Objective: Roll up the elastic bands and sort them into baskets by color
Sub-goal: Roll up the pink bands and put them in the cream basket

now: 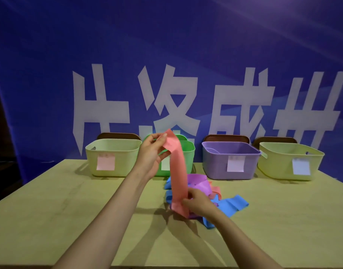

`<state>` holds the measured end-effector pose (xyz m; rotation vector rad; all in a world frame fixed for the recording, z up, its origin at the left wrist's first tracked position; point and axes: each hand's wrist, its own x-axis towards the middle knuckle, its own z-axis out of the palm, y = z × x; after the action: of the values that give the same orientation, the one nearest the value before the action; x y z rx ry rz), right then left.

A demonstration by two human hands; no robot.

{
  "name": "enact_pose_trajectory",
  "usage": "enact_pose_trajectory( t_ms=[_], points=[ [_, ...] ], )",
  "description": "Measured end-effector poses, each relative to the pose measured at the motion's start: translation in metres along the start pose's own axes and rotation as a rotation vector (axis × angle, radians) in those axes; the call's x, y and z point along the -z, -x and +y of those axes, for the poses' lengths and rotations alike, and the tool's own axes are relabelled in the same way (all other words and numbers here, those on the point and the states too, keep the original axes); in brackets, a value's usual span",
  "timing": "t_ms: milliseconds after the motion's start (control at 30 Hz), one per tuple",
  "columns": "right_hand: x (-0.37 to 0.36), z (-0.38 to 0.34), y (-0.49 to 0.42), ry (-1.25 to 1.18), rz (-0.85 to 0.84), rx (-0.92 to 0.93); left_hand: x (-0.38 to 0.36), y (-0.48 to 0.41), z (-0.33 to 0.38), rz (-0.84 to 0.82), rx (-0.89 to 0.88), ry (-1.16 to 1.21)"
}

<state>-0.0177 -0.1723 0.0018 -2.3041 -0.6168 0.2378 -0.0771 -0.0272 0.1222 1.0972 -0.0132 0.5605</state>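
We count four baskets: one purple basket (215,166), one green basket (190,156) left of it, a left yellow basket (124,162), a right yellow basket (275,164). Four sticky notes (235,164), one apiece. One pink band (178,171) is clear of the heap (230,202), whose bands we cannot count.

bare table (69,210) left, baskets (230,160) lining rear

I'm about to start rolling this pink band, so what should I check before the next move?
1. Left hand pinches the top end of the pink band: ok.
2. Right hand grips its bottom end: ok.
3. Band pulled straight between the hands: ok.
4. Band clear of the pile of bands: cannot tell, they overlap in view.
5. Band rolled up: not ok, full length out.
6. Basket with the pink note open, far left: ok.
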Motion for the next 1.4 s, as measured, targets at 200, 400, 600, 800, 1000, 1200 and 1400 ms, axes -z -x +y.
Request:
enact_pose_trajectory(
  t_ms=[200,400,600,800,1000,1200,1400],
  points=[
    [0.002,0.010,-0.005,-0.495,0.030,-0.221,0.046,-0.007,-0.003,0.233,-0.010,0.294],
    [0.042,0.014,-0.002,-1.504,-0.105,-0.280,0.094,-0.007,-0.028,0.420,0.182,0.368],
    [0.061,0.012,-0.001,-1.206,-0.064,-0.222,0.103,-0.009,-0.041,0.495,0.235,0.406],
    [0.073,0.021,-0.008,-0.979,-0.002,-0.138,0.113,-0.014,-0.037,0.526,0.206,0.368],
    [0.069,0.007,-0.001,-1.613,-0.319,-0.135,0.115,-0.013,-0.052,0.538,0.280,0.372],
    [0.054,0.005,0.003,-0.974,-0.214,-0.249,0.096,-0.009,-0.037,0.438,0.162,0.276],
    [0.049,-0.021,0.016,0.166,-0.263,-0.144,0.039,0.007,-0.024,0.093,0.039,-0.147]
  ],
)
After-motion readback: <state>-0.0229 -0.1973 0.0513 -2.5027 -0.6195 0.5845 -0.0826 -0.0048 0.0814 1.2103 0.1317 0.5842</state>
